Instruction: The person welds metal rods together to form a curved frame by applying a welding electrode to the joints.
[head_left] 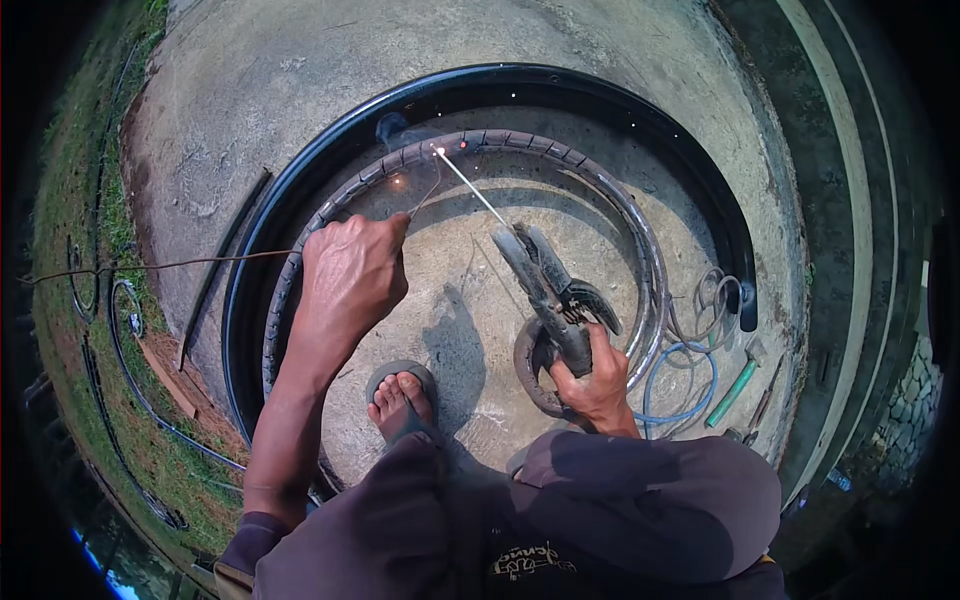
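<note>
My right hand (595, 382) is wrapped round a worn, dark welding electrode holder (560, 320). A pale welding electrode (474, 188) slants out of it, up and to the left. Its tip meets a curved metal pipe (590, 165) with notches cut along it, and a bright spark glows there with a little smoke. My left hand (352, 265) is closed on a thin rusty metal rod (200, 262). One end of the rod sticks out far to the left; the other bends from my fist toward the spark.
A large black curved channel (330, 143) arcs round the pipe on the concrete slab (230, 90). At right lie a green-handled hammer (733, 392), a blue cable (652, 380) and grey cable loops (715, 300). My sandalled foot (402, 400) stands inside the arc. Grass (170, 480) borders the left.
</note>
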